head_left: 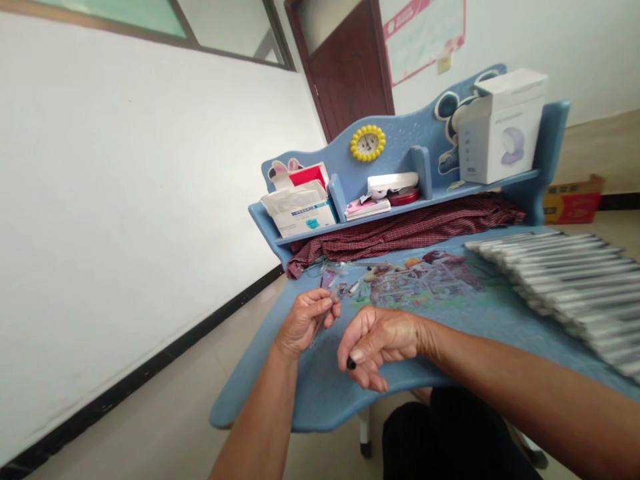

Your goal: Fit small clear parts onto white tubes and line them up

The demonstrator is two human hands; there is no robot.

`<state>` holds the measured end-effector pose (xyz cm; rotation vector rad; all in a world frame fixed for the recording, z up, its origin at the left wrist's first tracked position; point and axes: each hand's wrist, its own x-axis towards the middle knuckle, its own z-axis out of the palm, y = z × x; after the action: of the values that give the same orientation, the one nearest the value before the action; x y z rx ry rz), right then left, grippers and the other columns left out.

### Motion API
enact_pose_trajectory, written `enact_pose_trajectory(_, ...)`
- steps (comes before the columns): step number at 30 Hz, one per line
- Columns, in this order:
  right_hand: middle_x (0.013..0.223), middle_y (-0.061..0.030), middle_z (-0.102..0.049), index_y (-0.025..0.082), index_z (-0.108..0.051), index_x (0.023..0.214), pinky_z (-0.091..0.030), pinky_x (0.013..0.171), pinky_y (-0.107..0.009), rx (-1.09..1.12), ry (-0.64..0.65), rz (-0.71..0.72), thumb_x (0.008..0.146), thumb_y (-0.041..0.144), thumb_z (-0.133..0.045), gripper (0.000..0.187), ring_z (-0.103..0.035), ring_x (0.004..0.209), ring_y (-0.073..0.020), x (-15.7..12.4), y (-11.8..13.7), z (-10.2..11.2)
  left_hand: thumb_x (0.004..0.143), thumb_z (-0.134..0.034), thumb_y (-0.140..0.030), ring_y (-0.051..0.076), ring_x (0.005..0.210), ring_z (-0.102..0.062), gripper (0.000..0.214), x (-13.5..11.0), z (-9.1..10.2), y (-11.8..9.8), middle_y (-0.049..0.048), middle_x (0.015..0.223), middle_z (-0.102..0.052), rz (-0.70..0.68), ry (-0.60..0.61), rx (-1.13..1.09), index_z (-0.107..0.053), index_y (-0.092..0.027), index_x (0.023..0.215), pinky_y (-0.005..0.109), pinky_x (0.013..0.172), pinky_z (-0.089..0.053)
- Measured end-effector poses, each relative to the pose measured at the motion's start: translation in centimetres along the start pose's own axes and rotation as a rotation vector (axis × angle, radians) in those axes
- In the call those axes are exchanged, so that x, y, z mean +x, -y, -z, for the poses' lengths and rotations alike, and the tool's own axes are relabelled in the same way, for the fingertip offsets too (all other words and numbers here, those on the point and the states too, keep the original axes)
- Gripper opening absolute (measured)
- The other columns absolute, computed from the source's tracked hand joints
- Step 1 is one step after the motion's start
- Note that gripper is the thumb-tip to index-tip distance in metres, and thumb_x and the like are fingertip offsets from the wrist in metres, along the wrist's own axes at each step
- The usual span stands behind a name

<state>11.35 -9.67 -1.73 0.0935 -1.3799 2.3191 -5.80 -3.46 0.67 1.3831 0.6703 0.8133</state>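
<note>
My left hand [304,321] is over the left part of the blue desk [265,373], its thumb and fingers closed on a slim clear tube [317,331], which looks like a pen barrel. Right beside it, my right hand [383,339] pinches a small black pen cap [351,364] between thumb and forefinger; the other fingers are curled loosely. The two hands are apart. Just beyond the left hand lie small clear and white pen parts [354,287], too small to tell one by one. A big stack of pens [565,280] with grey-white barrels lies at the right.
A red checked cloth [400,230] runs along the back under a shelf [445,195]. On that shelf stand an open mask box [305,217], papers [367,209] and a tall white box [503,133]. A white wall [125,167] rises at the left.
</note>
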Motion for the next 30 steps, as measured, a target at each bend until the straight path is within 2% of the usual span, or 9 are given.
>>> enact_pose_trajectory(30, 0.066, -0.0066, -0.068, 0.004, -0.06, 0.089, -0.052, 0.046, -0.022, -0.045, 0.053, -0.077, 0.068, 0.025, -0.068, 0.031, -0.063, 0.051, -0.0146, 0.05, -0.07, 0.18, 0.064, -0.067, -0.022, 0.006, 0.039, -0.047, 0.016, 0.22, -0.29, 0.0, 0.0036, 0.057, -0.061, 0.023, -0.028, 0.061, -0.06, -0.011, 0.073, 0.017, 0.04, -0.033)
